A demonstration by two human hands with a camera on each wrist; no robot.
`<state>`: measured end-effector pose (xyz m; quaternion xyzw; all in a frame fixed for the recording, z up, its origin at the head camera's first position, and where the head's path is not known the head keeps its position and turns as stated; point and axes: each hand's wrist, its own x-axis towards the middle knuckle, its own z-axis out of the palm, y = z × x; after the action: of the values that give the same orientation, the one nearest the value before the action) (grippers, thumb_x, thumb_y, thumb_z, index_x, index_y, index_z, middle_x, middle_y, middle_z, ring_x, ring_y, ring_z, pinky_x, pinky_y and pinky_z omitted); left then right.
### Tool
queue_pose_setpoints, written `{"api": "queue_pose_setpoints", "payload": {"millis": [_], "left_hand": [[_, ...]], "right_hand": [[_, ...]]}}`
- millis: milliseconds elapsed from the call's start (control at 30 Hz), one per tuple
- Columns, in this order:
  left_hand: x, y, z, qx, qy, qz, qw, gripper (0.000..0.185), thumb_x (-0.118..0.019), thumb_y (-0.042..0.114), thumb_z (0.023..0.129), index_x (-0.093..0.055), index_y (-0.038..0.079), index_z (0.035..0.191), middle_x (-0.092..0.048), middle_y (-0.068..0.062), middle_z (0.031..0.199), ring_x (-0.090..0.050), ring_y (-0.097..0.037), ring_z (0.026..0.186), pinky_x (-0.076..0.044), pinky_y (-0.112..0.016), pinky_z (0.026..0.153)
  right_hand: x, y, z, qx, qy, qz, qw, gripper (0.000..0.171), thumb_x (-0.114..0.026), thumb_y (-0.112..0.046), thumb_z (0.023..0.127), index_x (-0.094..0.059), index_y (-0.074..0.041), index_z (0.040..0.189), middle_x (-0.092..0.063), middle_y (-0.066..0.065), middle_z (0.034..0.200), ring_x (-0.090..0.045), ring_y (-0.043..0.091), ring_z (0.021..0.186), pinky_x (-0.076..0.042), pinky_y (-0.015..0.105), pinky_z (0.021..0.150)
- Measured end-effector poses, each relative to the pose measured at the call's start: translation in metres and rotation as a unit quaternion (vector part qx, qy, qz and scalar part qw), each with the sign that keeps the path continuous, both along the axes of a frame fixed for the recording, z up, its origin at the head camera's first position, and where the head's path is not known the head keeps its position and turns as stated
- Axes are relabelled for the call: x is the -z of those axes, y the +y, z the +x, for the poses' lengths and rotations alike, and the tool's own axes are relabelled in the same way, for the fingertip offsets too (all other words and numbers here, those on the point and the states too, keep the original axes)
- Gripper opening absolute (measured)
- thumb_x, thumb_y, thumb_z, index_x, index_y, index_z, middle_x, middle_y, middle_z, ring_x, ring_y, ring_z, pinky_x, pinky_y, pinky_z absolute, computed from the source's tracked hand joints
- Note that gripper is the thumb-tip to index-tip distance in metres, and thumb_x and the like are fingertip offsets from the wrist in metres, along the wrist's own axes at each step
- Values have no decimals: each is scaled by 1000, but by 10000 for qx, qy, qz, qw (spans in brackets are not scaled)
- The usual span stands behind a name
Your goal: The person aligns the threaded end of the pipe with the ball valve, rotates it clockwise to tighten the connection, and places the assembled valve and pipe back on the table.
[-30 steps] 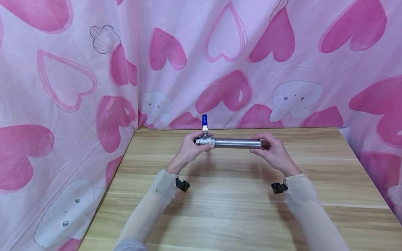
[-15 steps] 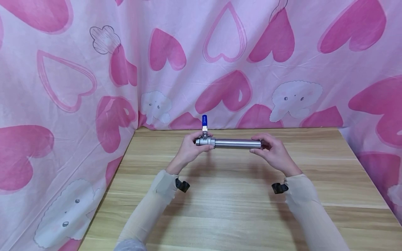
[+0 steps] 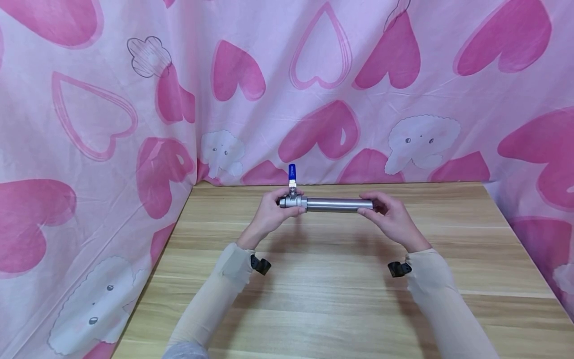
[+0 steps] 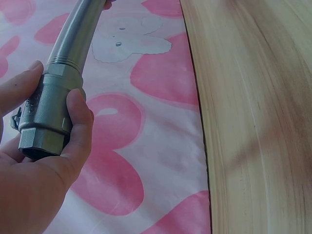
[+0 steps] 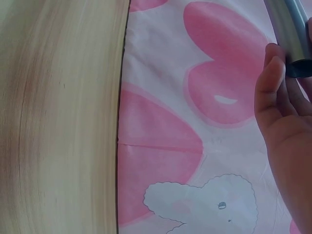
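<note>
A steel ball valve (image 3: 293, 201) with a blue lever handle (image 3: 292, 172) sits in the grip of my left hand (image 3: 269, 214), thumb on the near side and fingers behind. From the valve's hex end a smooth steel pipe (image 3: 339, 205) runs level to the right; threads show at the joint in the left wrist view. My right hand (image 3: 394, 219) holds the pipe's far end between thumb and fingers. Both hands keep the joined pieces above the table. In the right wrist view, the pipe's dark open end (image 5: 298, 68) lies between the fingers.
The wood-grain table (image 3: 336, 299) spreads beneath the hands, with their shadows on it. Pink heart-printed cloth (image 3: 251, 119) hangs along its back, left and right sides. A small black wrist camera (image 3: 261, 265) sticks out from each sleeve cuff.
My right thumb and fingers have shifted slightly on the pipe's end. The left hand, the valve and the pipe stay almost still.
</note>
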<state>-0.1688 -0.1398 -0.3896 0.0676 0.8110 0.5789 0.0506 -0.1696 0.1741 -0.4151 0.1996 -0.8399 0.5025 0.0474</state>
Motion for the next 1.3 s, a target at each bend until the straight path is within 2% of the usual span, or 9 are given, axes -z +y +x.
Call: {"api": "queue_pose_setpoints", "payload": {"millis": [200,400,800,1067,1300], "left_hand": [[0,0,0,-11,-4,4,10000,39,-83,19,76,-70,27,112,-67,0,112,-62,-20,91,-54,-32,78],[-1,1,-1,-9,9,-69,10000,38,-82,21,76,-70,28,112,-67,1,113,-61,-20,92,-53,-31,79],[-2,1,-1,15,100,-94,9999,37,-82,20,77,-70,27,111,-68,2,112,-61,-21,95,-52,-33,81],[-1,1,0,54,74,-100,9999,44,-82,22,77,-68,18,119,-67,1,115,-61,-21,94,-53,-32,80],[0,0,0,25,33,-48,10000,40,-82,21,76,-69,25,114,-67,1,113,-62,-20,93,-54,-32,79]], "right_hand": [[0,0,-1,68,-145,59,9999,32,-66,-24,92,-63,-11,121,-65,10,104,-56,11,79,-48,21,63],[-2,0,0,126,-268,173,9994,35,-63,-27,94,-62,-7,123,-64,12,104,-57,11,79,-50,21,63],[-2,0,-1,190,-394,174,9989,35,-62,-31,95,-62,-10,123,-63,8,98,-59,12,76,-51,22,62],[-4,-3,0,149,-489,10,9987,35,-62,-28,95,-62,-9,123,-62,8,95,-58,11,75,-49,22,60],[-3,-3,1,71,-464,-58,9989,44,-76,-22,84,-61,-11,124,-63,12,113,-58,12,84,-51,19,67]]}}
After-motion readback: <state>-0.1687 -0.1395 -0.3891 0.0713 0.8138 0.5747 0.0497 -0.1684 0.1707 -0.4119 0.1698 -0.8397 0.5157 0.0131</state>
